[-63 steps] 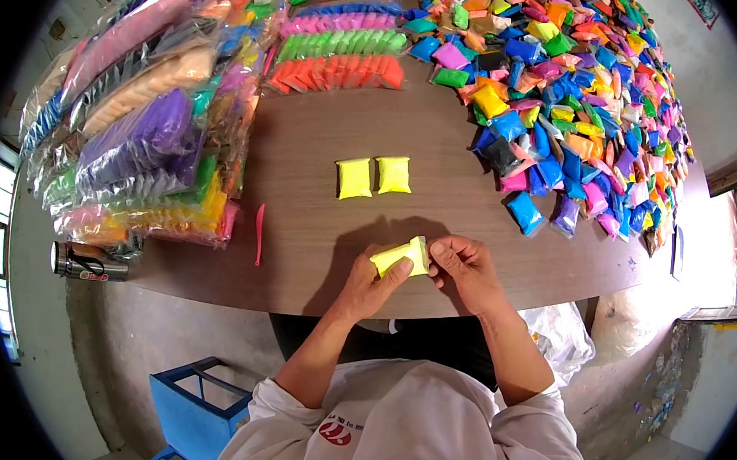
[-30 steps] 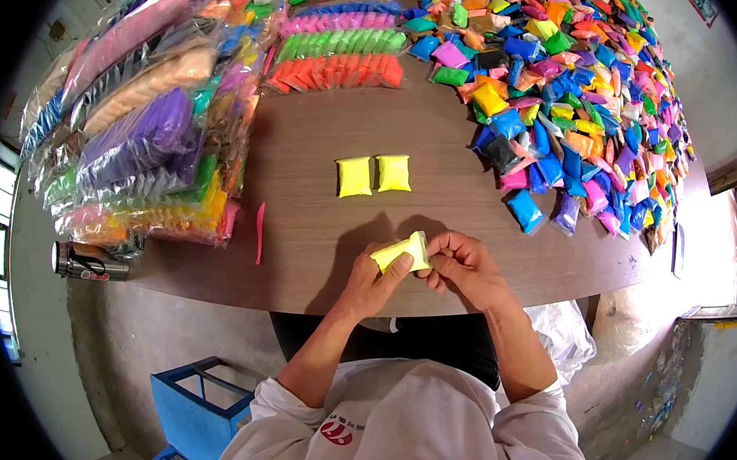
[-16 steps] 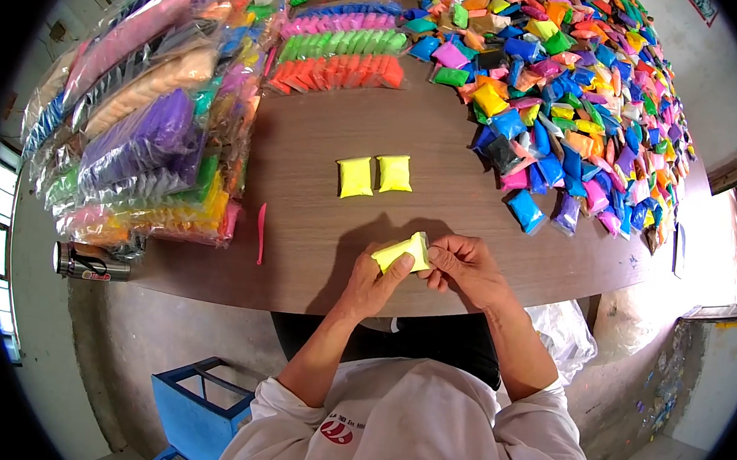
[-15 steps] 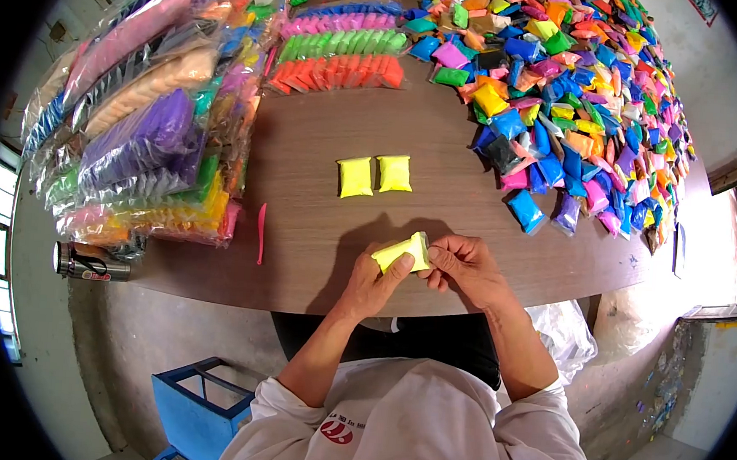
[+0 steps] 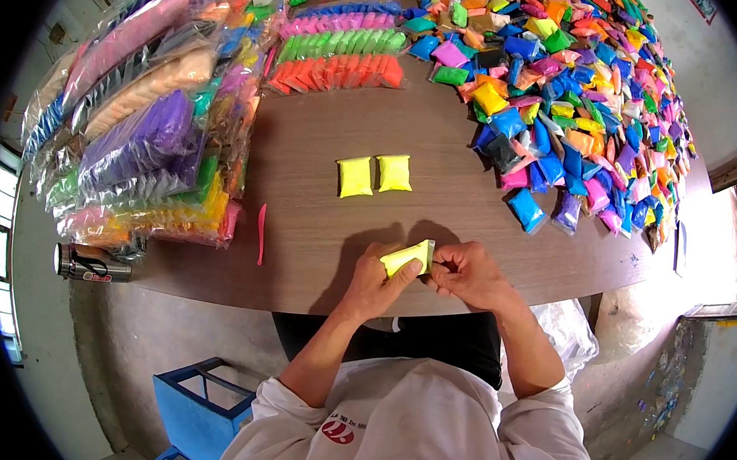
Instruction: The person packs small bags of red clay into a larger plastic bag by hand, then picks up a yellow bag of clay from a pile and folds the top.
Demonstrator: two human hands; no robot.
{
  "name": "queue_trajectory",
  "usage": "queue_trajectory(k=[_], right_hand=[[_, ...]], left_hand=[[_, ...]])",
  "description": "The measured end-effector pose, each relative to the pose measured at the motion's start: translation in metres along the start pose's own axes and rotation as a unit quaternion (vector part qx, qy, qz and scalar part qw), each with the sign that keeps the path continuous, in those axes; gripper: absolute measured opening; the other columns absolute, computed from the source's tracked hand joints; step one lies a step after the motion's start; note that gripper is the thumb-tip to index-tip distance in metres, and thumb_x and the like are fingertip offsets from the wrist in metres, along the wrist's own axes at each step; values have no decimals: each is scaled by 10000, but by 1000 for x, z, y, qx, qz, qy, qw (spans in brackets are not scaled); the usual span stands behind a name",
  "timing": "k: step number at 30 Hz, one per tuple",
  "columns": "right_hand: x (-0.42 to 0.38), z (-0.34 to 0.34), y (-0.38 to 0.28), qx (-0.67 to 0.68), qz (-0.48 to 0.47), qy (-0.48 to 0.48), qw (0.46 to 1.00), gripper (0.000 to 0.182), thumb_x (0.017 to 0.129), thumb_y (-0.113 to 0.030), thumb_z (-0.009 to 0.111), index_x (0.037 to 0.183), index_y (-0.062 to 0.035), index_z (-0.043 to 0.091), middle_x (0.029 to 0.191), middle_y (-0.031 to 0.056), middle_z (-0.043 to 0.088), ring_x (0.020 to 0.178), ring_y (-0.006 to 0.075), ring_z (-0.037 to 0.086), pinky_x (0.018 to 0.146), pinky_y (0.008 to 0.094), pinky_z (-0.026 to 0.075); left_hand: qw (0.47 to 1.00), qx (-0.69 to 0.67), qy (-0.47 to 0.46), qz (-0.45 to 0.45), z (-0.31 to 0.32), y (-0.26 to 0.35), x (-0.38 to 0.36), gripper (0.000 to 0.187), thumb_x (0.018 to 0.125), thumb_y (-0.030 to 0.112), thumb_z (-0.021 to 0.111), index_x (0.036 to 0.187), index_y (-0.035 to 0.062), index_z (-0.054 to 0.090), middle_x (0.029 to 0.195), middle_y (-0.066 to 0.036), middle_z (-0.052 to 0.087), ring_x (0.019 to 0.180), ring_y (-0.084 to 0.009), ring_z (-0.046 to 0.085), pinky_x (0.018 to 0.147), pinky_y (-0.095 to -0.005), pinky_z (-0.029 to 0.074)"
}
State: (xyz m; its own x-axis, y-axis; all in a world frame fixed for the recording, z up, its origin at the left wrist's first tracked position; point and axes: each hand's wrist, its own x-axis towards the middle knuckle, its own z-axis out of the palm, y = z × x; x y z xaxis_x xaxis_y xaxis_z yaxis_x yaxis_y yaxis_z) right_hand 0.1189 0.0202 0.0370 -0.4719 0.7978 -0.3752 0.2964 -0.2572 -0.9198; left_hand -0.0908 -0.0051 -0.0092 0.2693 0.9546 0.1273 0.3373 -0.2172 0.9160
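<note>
A small yellow packet [image 5: 406,257] in clear film is held over the near part of the table. My left hand [image 5: 377,278] is closed around it, thumb lying across its front. At its right end my right hand [image 5: 465,273] pinches the clear edge between thumb and curled fingers; the fingertips are partly hidden. Two more yellow packets, the left one [image 5: 355,177] and the right one [image 5: 395,173], lie side by side farther up the table. To the left of my hands is a thin pink plastic tool [image 5: 260,234].
Clear bags of colourful packets [image 5: 142,140] are stacked at the left, with a metal flask [image 5: 92,263] beside them. Bagged rows of packets [image 5: 340,70] lie at the back. A large heap of loose packets [image 5: 578,116] covers the right. A blue stool [image 5: 201,409] stands below left.
The held packet has turned and shifted slightly right and down. My right hand has closed in more on its end. Other things on the table lie as before.
</note>
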Motion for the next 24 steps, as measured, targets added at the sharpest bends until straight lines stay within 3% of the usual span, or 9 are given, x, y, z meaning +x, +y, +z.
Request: queue_trajectory(k=[3,5,7,8,11,17,19,24], right_hand=[[3,-6,9,-113,-51,7,992,91,893,-67,613,832,-18,659,683,26,607,642,85,582,565,263,459],[10,-14,23,-15,-94,-52,994,98,923,-89,604,872,-36,669,720,17,637,657,84,587,587,246,465],[9,-17,16,51,-61,-79,994,142,959,-160,623,934,-28,668,743,11,641,670,80,593,604,239,472],[9,-17,13,117,-27,-106,987,213,994,-231,641,996,-20,667,767,5,644,683,76,599,621,232,478],[10,-15,17,140,-34,-108,984,275,991,-273,649,1046,-5,665,796,22,668,695,85,616,628,233,486],[9,-17,19,155,-43,-101,982,290,983,-258,658,1063,21,667,849,53,709,728,100,649,636,240,504],[8,-17,17,154,-46,-101,982,280,983,-249,658,1071,17,670,855,55,713,734,102,653,637,244,507],[9,-16,17,74,-54,-96,991,257,987,-236,654,1107,-9,677,877,54,724,741,110,659,647,254,516]], left_hand=[[1000,-8,-5,-3,-2,1,0,461,998,447,569,978,-6,650,854,-100,614,814,-242,537,775,-376,432],[999,-23,-15,-17,-2,5,0,467,999,447,570,995,-13,654,866,-107,617,822,-240,542,781,-378,437],[997,-62,31,-20,-1,9,0,498,1002,474,547,992,-8,668,860,-164,653,817,-325,549,783,-424,450],[997,-62,31,-20,-1,8,0,498,1002,474,547,992,-8,668,860,-164,653,817,-325,549,783,-424,450],[993,-94,51,-44,0,6,-3,511,1007,480,539,1017,-13,671,877,-158,662,817,-299,550,784,-415,449],[992,-87,1,-86,-6,10,0,508,1009,475,538,1044,-13,675,877,-158,663,828,-293,546,782,-408,451],[997,-64,23,-46,-5,9,-1,506,1007,458,555,1060,-33,663,869,-111,619,809,-188,564,709,-365,450],[997,-56,20,-47,-4,8,-2,496,1003,454,565,1097,-21,671,920,-138,638,836,-234,596,738,-368,466]])
